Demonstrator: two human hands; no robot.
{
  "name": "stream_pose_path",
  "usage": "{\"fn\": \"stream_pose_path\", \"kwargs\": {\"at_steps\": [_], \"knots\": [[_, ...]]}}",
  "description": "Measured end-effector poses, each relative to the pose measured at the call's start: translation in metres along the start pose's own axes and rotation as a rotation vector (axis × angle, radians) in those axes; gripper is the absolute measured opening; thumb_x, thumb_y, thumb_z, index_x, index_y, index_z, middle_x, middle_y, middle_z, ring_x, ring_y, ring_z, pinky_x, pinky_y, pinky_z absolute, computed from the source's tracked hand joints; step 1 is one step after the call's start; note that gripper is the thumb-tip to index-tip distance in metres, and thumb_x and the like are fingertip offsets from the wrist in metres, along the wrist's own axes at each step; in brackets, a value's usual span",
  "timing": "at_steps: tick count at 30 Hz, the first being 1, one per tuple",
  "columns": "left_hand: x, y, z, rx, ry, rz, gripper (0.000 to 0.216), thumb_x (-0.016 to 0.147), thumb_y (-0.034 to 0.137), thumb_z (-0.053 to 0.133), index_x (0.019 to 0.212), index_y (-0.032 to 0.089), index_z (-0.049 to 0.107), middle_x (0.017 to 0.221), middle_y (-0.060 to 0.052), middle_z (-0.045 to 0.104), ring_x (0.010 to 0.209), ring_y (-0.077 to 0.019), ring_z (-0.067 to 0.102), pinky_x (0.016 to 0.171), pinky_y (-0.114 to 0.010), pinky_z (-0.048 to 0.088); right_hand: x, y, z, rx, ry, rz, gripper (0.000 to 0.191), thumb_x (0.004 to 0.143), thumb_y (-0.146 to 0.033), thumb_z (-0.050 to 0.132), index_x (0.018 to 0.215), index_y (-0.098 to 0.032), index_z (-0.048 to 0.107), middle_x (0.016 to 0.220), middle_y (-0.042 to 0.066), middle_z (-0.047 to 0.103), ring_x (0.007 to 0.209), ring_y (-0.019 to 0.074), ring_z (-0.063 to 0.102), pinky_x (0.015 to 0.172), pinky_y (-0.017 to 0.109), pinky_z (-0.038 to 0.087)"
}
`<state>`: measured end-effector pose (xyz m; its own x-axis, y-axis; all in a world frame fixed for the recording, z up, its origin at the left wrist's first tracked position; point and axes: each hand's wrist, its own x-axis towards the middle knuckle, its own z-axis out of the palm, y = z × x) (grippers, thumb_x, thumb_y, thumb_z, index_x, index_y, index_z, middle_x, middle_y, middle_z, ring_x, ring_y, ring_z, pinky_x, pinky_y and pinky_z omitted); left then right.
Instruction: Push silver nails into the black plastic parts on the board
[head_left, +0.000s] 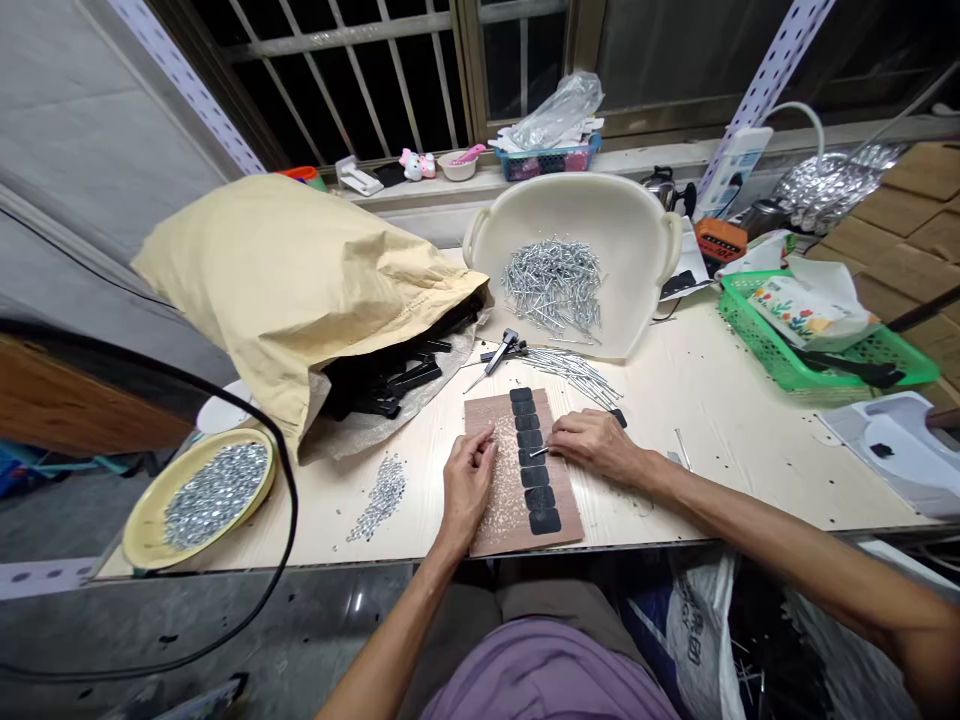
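Observation:
A brown board (pixel 495 535) lies at the table's front edge, with a column of black rounded pads (pixel 538 498) down it. My left hand (pixel 466 482) rests on the board's left side, fingers curled and thumb against the fingertips; anything between them is too small to make out. From the right, my right hand (pixel 592 442) reaches over the pads, its fingers pinched on a thin metal pin (pixel 539 452) that lies low across the column. Beyond the board are a small black-and-silver tool (pixel 501 352) and a fan of loose long pins (pixel 577 372).
A white basin (pixel 630 230) of metal pins stands behind. At left, a cream sack (pixel 300 250) spills black parts, near a yellow bowl (pixel 135 530) and a pile of small metal pieces (pixel 381 497). A green basket (pixel 772 350) sits right. A black cable (pixel 289 500) loops at left.

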<state>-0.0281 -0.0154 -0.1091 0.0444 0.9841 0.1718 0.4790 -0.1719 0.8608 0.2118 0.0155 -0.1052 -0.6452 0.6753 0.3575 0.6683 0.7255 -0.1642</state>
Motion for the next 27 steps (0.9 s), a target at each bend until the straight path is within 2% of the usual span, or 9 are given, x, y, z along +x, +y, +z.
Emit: {"fn": "stream_pose_path", "kwargs": {"at_steps": [5,10,11,13,16,18,22,23,27], "knots": [[0.000,0.003,0.000,0.059,0.015,-0.005,0.030,0.088,0.031,0.050,0.113,0.018,0.061,0.087,-0.003,0.056,0.071,-0.0125,0.052,0.069,-0.026,0.045,0.007,0.008,0.006,-0.026,0.101,0.172,0.032,0.096,-0.032,0.039,0.084,-0.015,0.064,0.079,0.004,0.062,0.066,0.0110,0.051,0.057,0.025,0.035],[-0.001,0.003,0.000,0.107,0.019,0.009,0.028,0.088,0.029,0.048,0.111,0.018,0.062,0.088,-0.004,0.057,0.073,-0.0134,0.053,0.070,-0.027,0.045,-0.012,-0.010,0.005,-0.046,-0.026,-0.223,0.024,0.096,-0.021,0.040,0.087,-0.020,0.062,0.076,0.000,0.062,0.068,0.0113,0.049,0.059,0.026,0.034],[-0.001,0.003,0.000,0.113,0.016,0.014,0.028,0.088,0.029,0.048,0.110,0.018,0.062,0.088,-0.004,0.057,0.073,-0.0134,0.053,0.070,-0.027,0.045,-0.012,-0.010,0.005,-0.049,-0.027,-0.260,0.023,0.096,-0.022,0.040,0.087,-0.020,0.062,0.077,0.000,0.062,0.067,0.0112,0.049,0.059,0.026,0.033],[-0.001,0.003,0.000,0.122,0.011,0.024,0.028,0.088,0.029,0.048,0.110,0.018,0.062,0.089,-0.004,0.057,0.071,-0.0132,0.053,0.069,-0.027,0.045,-0.004,-0.003,0.008,-0.058,0.026,-0.178,0.026,0.096,-0.025,0.040,0.085,-0.020,0.062,0.075,0.000,0.061,0.064,0.0108,0.048,0.056,0.026,0.033],[-0.001,0.004,0.000,0.132,0.014,0.024,0.028,0.088,0.029,0.048,0.110,0.018,0.062,0.089,-0.004,0.057,0.072,-0.0137,0.054,0.069,-0.027,0.045,0.010,0.010,0.013,-0.074,0.095,0.064,0.034,0.097,-0.031,0.037,0.081,-0.017,0.064,0.074,0.002,0.061,0.062,0.0109,0.048,0.055,0.026,0.035],[-0.001,0.004,0.000,0.136,0.019,0.015,0.028,0.088,0.030,0.049,0.109,0.018,0.062,0.090,-0.004,0.058,0.074,-0.0143,0.054,0.070,-0.028,0.044,0.006,0.009,0.014,-0.058,0.070,0.065,0.036,0.097,-0.031,0.036,0.080,-0.018,0.064,0.073,0.002,0.061,0.063,0.0110,0.049,0.055,0.027,0.036],[0.000,0.003,0.001,0.124,0.010,0.014,0.027,0.088,0.030,0.049,0.108,0.018,0.062,0.089,-0.004,0.058,0.072,-0.0137,0.054,0.069,-0.027,0.044,-0.012,-0.005,0.011,0.000,-0.041,-0.173,0.027,0.096,-0.027,0.039,0.087,-0.024,0.064,0.076,-0.001,0.063,0.067,0.0112,0.051,0.058,0.028,0.039],[0.000,0.003,0.001,0.120,0.006,0.016,0.027,0.088,0.029,0.049,0.108,0.018,0.062,0.089,-0.004,0.058,0.071,-0.0134,0.054,0.068,-0.027,0.044,-0.012,-0.004,0.010,0.001,-0.033,-0.161,0.027,0.096,-0.028,0.039,0.087,-0.024,0.064,0.077,-0.001,0.064,0.067,0.0113,0.052,0.059,0.028,0.039],[0.001,0.004,0.001,0.124,0.007,0.006,0.027,0.088,0.029,0.049,0.108,0.017,0.062,0.090,-0.004,0.058,0.071,-0.0130,0.054,0.068,-0.026,0.044,0.004,0.011,0.014,-0.046,0.090,0.087,0.034,0.096,-0.032,0.038,0.082,-0.019,0.065,0.076,0.002,0.063,0.065,0.0113,0.051,0.056,0.027,0.039]]}}
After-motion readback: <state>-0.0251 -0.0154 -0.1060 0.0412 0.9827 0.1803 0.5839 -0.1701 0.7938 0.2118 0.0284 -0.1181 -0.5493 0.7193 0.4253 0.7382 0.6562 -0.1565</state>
